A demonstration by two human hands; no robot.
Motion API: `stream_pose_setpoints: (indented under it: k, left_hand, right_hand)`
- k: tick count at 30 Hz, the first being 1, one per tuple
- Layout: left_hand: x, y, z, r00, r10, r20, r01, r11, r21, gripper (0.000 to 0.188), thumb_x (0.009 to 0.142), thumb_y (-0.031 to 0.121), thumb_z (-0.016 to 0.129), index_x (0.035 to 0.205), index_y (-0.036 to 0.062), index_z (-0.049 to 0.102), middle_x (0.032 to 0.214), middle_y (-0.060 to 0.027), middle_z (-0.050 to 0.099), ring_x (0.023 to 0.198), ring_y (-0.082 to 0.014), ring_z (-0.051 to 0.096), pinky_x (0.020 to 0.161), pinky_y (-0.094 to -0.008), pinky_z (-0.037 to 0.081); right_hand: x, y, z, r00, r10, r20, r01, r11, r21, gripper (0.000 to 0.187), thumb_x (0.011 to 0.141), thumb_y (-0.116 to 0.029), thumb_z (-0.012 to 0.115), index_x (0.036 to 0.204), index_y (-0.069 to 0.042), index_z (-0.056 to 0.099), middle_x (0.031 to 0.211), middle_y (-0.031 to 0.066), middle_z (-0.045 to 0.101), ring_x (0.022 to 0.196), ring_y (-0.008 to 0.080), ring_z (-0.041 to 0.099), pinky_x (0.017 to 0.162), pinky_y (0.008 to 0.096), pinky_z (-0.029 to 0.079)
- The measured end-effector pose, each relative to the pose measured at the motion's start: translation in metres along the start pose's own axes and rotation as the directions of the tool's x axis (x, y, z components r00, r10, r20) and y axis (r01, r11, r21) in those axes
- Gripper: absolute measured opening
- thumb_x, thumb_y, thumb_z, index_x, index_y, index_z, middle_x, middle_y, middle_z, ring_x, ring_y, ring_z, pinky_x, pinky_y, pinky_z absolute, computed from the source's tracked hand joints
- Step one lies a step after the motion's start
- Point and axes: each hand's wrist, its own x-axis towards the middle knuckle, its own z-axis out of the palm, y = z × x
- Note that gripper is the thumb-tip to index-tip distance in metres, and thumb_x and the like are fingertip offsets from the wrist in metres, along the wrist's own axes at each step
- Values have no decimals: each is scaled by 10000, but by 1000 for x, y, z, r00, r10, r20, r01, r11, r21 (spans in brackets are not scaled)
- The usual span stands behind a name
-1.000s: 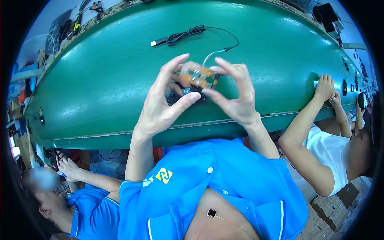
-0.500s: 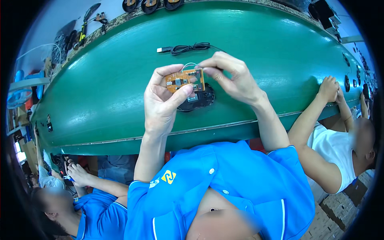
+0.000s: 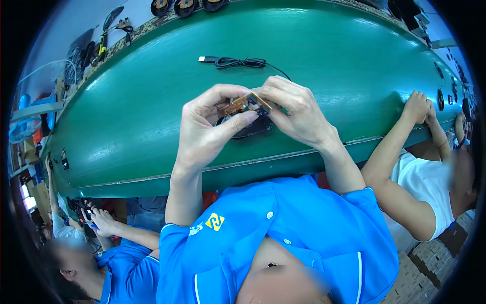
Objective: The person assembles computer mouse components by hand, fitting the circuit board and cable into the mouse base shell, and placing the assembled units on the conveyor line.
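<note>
Between thumb and fingers, my left hand (image 3: pixel 205 124) grips an orange-brown circuit board (image 3: pixel 235 106) by its left part. The board is tilted, with small dark components on it. My right hand (image 3: pixel 302 110) is closed at the board's right edge, thumb and fingers pinching there; its fingertips are partly hidden. Below the board, a black mouse shell base (image 3: pixel 258 128) rests on the table, mostly covered by my hands. A coiled black USB cable (image 3: pixel 240 62) lies just beyond, its tail running down behind my right hand.
The green table (image 3: pixel 136 111) curves across the view. Several round black parts (image 3: pixel 185 7) and a yellow-handled tool (image 3: pixel 103 46) lie along the far edge. To the right, a co-worker's hands (image 3: pixel 418 107) rest on the table; another person's hands (image 3: pixel 104 220) are at the lower left.
The circuit board has tipped and turned away from a nearly flat-on view, moving slightly right. My right hand has dropped a little and closed in on its edge. The white wire loop no longer shows.
</note>
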Motion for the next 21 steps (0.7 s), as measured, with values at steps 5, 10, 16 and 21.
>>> stream_pose_setpoints:
  k: [5, 10, 16, 21]
  left_hand:
    - [4, -14, -9, 994, -93, -57, 81, 977, -196, 349, 857, -70, 715, 1196, -39, 639, 1090, -155, 711, 919, -178, 695, 855, -258, 564]
    - [8, -29, -7, 985, -170, -38, 162, 974, -157, 290, 891, -41, 691, 1179, -40, 654, 1087, -164, 713, 920, -188, 695, 858, -253, 549]
    - [7, -45, 8, 986, -153, -68, 162, 974, 160, 242, 880, -27, 695, 1122, -9, 702, 996, -92, 701, 802, -126, 626, 743, -212, 496]
    - [8, -45, 22, 984, -153, -96, 179, 893, 413, 231, 869, -2, 699, 1095, 35, 730, 953, -64, 680, 780, -114, 565, 733, -237, 461]
  right_hand:
    - [-17, -2, 0, 993, 64, -98, -63, 998, 11, 175, 852, -30, 686, 1026, -42, 702, 847, 33, 623, 700, 177, 546, 616, 316, 452]
    - [-46, 2, 5, 961, 205, -185, -203, 979, 34, 198, 835, -14, 715, 1032, -36, 716, 875, 39, 639, 715, 166, 523, 648, 296, 434]
    - [-67, 14, 5, 974, 154, -166, -177, 975, -135, 167, 834, -65, 739, 1000, -79, 725, 863, 16, 629, 762, 157, 509, 725, 280, 418]
    - [-68, 23, -4, 990, 123, -68, -136, 959, -247, 121, 839, -90, 733, 958, -106, 718, 888, 2, 624, 818, 162, 507, 769, 272, 399]
